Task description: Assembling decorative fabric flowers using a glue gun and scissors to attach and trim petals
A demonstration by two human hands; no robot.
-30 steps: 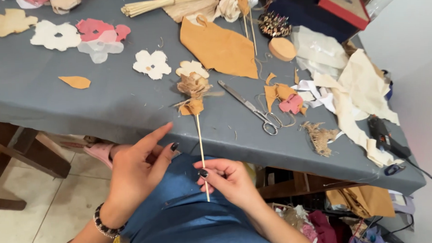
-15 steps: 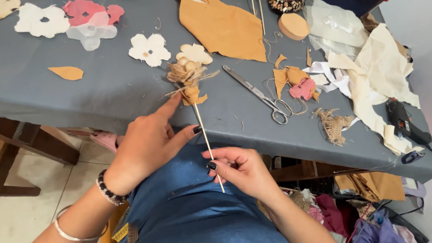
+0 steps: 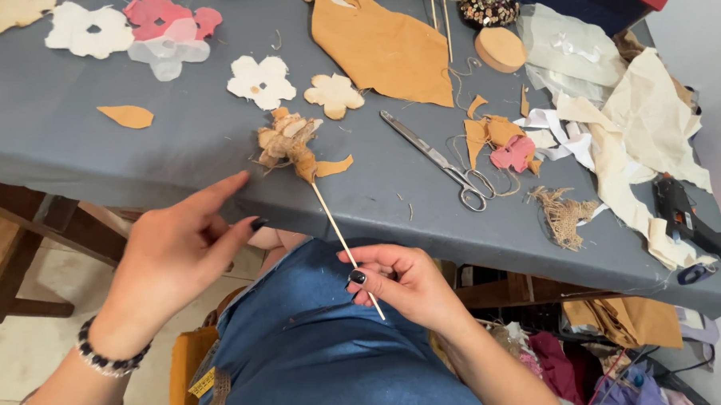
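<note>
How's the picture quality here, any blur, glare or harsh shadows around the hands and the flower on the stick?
Head view: soft, even light with no glare on the grey table; only faint shadows under the scissors. The flower on the stick and right hand look sharp; the left hand is slightly soft. The table edges bow a little.

Right hand (image 3: pixel 403 285) grip pinched; left hand (image 3: pixel 178 253) open, index extended.

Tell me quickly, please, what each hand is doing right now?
Left hand: open, fingers spread, holding nothing, just short of the burlap flower.
Right hand: closed, pinching the flower's thin wooden stick near its lower end.
</note>
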